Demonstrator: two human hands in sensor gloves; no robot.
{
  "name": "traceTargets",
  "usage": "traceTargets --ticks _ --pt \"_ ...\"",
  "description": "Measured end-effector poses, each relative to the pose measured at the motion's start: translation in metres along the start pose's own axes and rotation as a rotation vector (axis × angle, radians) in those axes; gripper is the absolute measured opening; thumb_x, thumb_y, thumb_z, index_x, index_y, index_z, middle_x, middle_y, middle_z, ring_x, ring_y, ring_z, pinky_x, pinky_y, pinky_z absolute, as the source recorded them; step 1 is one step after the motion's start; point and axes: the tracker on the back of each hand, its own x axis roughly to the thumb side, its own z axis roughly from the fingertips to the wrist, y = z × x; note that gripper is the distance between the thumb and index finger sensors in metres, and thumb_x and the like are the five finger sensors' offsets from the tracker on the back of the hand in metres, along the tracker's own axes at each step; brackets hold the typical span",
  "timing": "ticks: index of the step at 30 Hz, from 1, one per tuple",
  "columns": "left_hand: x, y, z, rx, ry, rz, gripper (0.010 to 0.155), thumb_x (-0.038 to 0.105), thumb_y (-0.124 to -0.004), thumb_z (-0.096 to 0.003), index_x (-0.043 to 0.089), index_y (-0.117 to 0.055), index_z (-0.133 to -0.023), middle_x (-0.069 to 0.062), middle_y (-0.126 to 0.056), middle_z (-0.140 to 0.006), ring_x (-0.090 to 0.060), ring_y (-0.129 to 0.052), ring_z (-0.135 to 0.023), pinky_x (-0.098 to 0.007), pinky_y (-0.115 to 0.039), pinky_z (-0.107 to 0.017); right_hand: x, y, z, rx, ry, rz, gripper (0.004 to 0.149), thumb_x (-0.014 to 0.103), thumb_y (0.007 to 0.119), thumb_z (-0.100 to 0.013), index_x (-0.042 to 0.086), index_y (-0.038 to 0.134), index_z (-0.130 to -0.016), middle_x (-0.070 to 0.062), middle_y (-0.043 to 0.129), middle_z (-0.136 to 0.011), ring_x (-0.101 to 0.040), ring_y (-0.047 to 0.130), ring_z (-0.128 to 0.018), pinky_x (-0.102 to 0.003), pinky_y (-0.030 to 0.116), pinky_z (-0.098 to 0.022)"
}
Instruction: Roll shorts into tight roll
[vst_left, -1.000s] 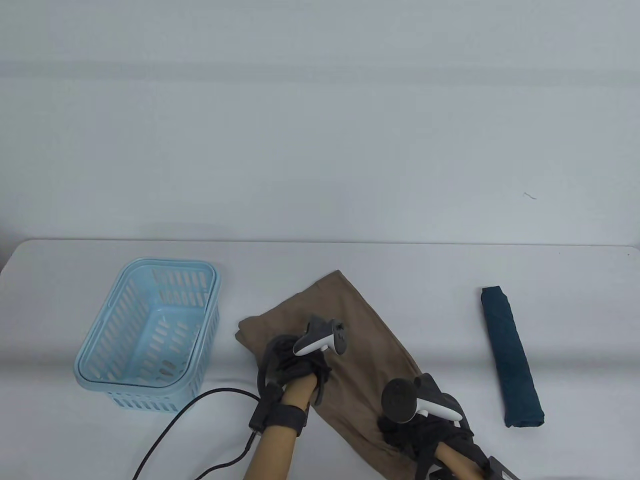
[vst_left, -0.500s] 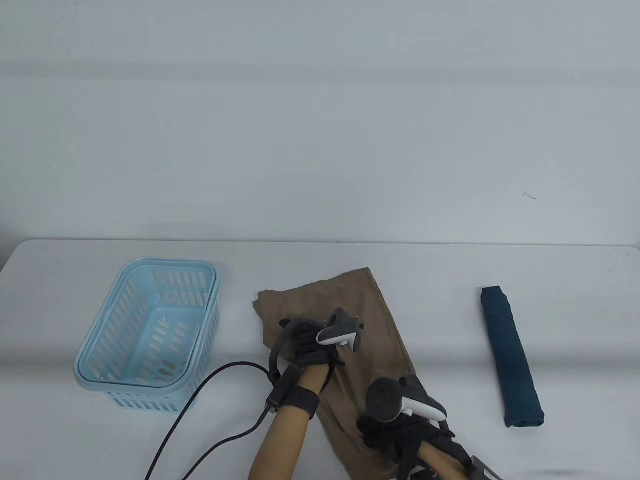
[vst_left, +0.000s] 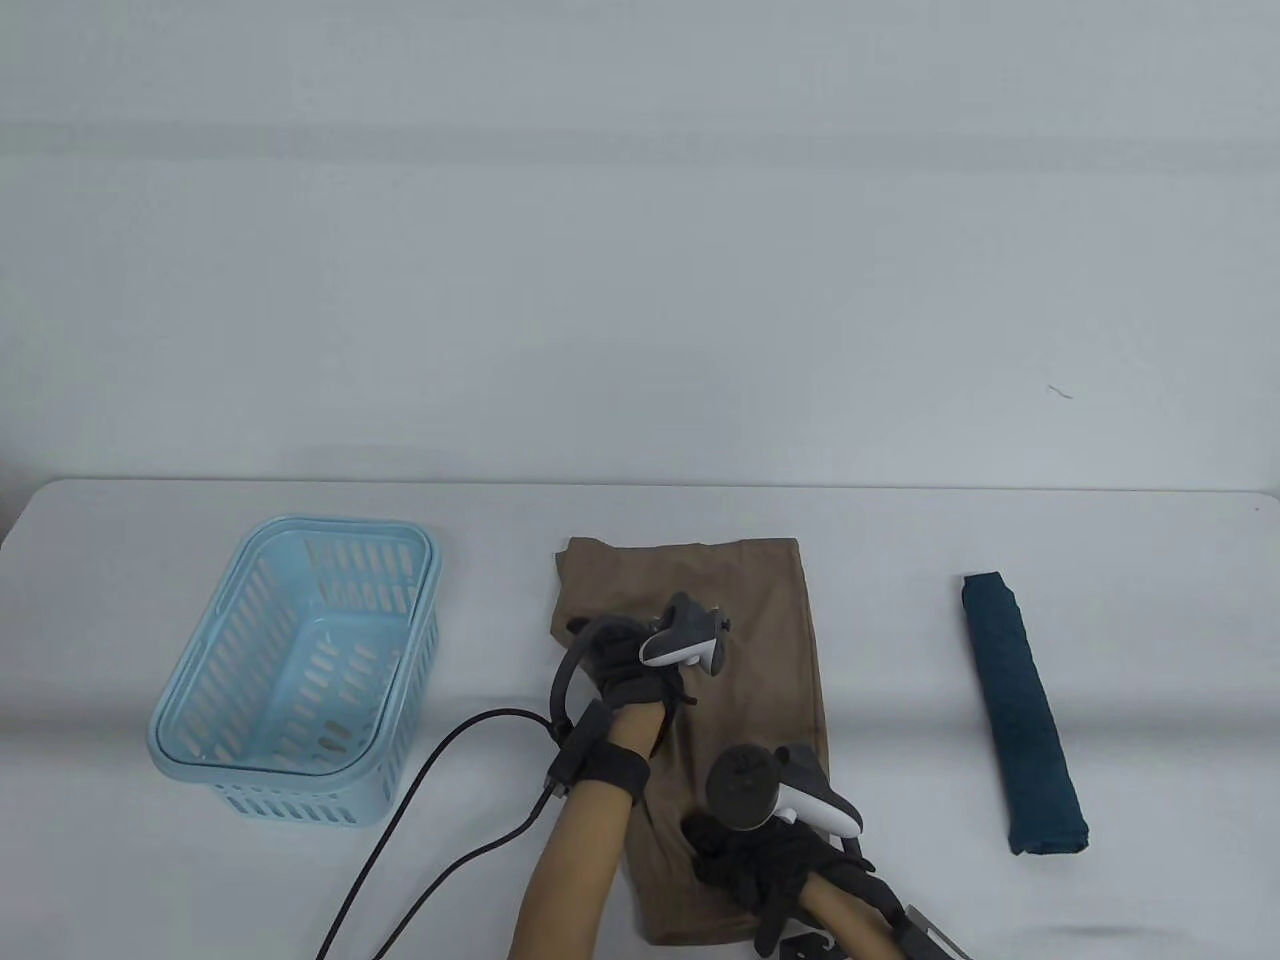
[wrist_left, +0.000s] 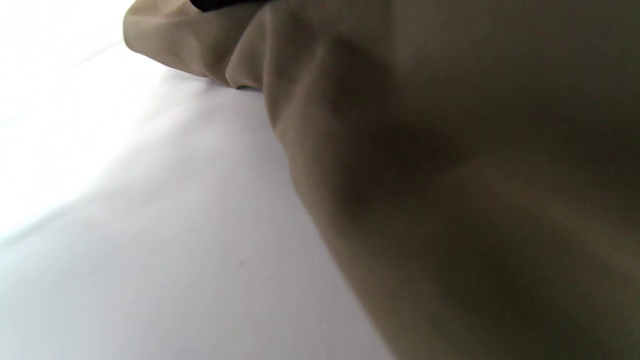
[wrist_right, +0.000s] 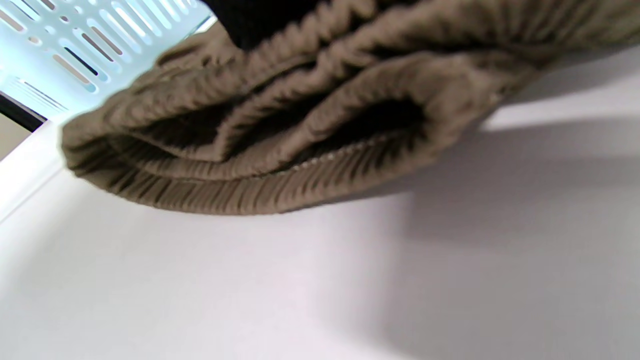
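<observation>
The brown shorts (vst_left: 770, 640), folded lengthwise, lie as a long strip running from the table's middle towards its front edge. My left hand (vst_left: 610, 655) lies on their far left part and holds the fabric there. The left wrist view shows close brown cloth (wrist_left: 450, 175) raised off the table. My right hand (vst_left: 735, 860) grips the near end. In the right wrist view the layered elastic waistband (wrist_right: 280, 150) is held slightly above the table under my glove (wrist_right: 260, 15).
A light blue slotted basket (vst_left: 300, 530) stands to the left and also shows in the right wrist view (wrist_right: 75, 45). A dark teal rolled garment (vst_left: 1020, 710) lies to the right. A black cable (vst_left: 480, 716) trails from my left wrist to the front edge.
Both hands have swung the shorts clockwise from a diagonal to nearly straight front to back. The far end moved right and the near end moved left.
</observation>
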Motion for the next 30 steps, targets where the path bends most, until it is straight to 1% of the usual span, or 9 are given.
traceTargets --ticks 11,13,15,18,19,21,22,25,30 --pt "-0.001 -0.007 0.005 0.005 -0.004 -0.007 0.055 0.034 -0.053 -0.0522 0.021 -0.03 -0.1 -0.022 -0.03 -0.115 -0.049 -0.04 -0.107 -0.071 -0.035 -0.072 0.001 0.001 0.0 -0.039 0.022 -0.04 0.058 0.028 0.062 -0.054 0.007 0.042 -0.104 -0.024 0.048 -0.088 -0.03 0.064 -0.07 -0.042 0.058 -0.057" --pt "-0.008 -0.006 0.007 -0.02 -0.036 0.037 0.059 0.035 -0.054 -0.0539 0.02 -0.027 -0.104 -0.021 -0.025 -0.116 -0.048 -0.035 -0.108 -0.071 -0.031 -0.072 -0.002 -0.001 0.003 -0.027 0.026 -0.112 0.06 0.03 0.061 -0.054 0.007 0.04 -0.105 -0.025 0.046 -0.091 -0.032 0.063 -0.073 -0.043 0.057 -0.059" --pt "-0.018 -0.001 0.018 0.06 -0.028 0.075 0.065 0.037 -0.055 -0.0538 0.015 -0.025 -0.107 -0.022 -0.023 -0.115 -0.049 -0.033 -0.107 -0.071 -0.03 -0.072 -0.007 -0.009 0.012 -0.013 -0.019 -0.233 0.061 0.03 0.061 -0.054 0.006 0.039 -0.106 -0.026 0.043 -0.1 -0.038 0.061 -0.08 -0.048 0.056 -0.063" --pt "-0.034 0.011 0.052 0.25 -0.087 0.135 0.067 0.037 -0.057 -0.0538 0.013 -0.025 -0.108 -0.023 -0.023 -0.115 -0.051 -0.034 -0.106 -0.071 -0.031 -0.071 -0.015 -0.025 0.034 -0.128 -0.078 -0.388 0.061 0.029 0.062 -0.054 0.005 0.041 -0.106 -0.026 0.041 -0.106 -0.045 0.055 -0.092 -0.06 0.05 -0.068" --pt "-0.038 0.013 0.067 0.28 -0.131 0.166 0.068 0.038 -0.058 -0.0536 0.012 -0.025 -0.108 -0.024 -0.022 -0.115 -0.051 -0.033 -0.106 -0.071 -0.031 -0.071 -0.02 -0.033 0.047 -0.212 -0.095 -0.383 0.06 0.029 0.063 -0.054 0.006 0.044 -0.106 -0.026 0.044 -0.106 -0.045 0.056 -0.092 -0.06 0.05 -0.067" --pt "-0.042 0.011 0.093 0.318 -0.235 0.231 0.07 0.038 -0.06 -0.0533 0.009 -0.028 -0.109 -0.028 -0.014 -0.113 -0.054 -0.027 -0.105 -0.072 -0.03 -0.07 -0.024 -0.038 0.061 -0.271 -0.111 -0.301 0.058 0.028 0.064 -0.053 0.007 0.049 -0.105 -0.024 0.048 -0.105 -0.044 0.06 -0.09 -0.06 0.052 -0.067" --pt "-0.042 0.007 0.108 0.345 -0.32 0.266 0.071 0.038 -0.061 -0.053 0.007 -0.03 -0.109 -0.029 -0.013 -0.112 -0.055 -0.025 -0.104 -0.072 -0.029 -0.07 -0.026 -0.039 0.067 -0.286 -0.118 -0.239 0.057 0.028 0.064 -0.053 0.007 0.05 -0.104 -0.023 0.05 -0.105 -0.043 0.062 -0.09 -0.059 0.053 -0.067" --pt "-0.036 -0.01 0.148 0.391 -0.459 0.312 0.069 0.036 -0.065 -0.0522 0.004 -0.037 -0.108 -0.029 -0.022 -0.113 -0.055 -0.032 -0.103 -0.072 -0.033 -0.069 -0.026 -0.034 0.079 -0.309 -0.142 -0.094 0.053 0.027 0.066 -0.052 0.01 0.055 -0.101 -0.02 0.057 -0.102 -0.04 0.067 -0.087 -0.057 0.057 -0.065" --pt "-0.017 -0.048 0.195 0.351 -0.601 0.228 0.065 0.037 -0.069 -0.0508 0.006 -0.05 -0.104 -0.028 -0.041 -0.111 -0.051 -0.05 -0.1 -0.071 -0.041 -0.069 -0.016 -0.009 0.083 -0.246 -0.179 0.081 0.054 0.031 0.07 -0.051 0.011 0.057 -0.1 -0.019 0.06 -0.1 -0.038 0.069 -0.084 -0.053 0.059 -0.064"
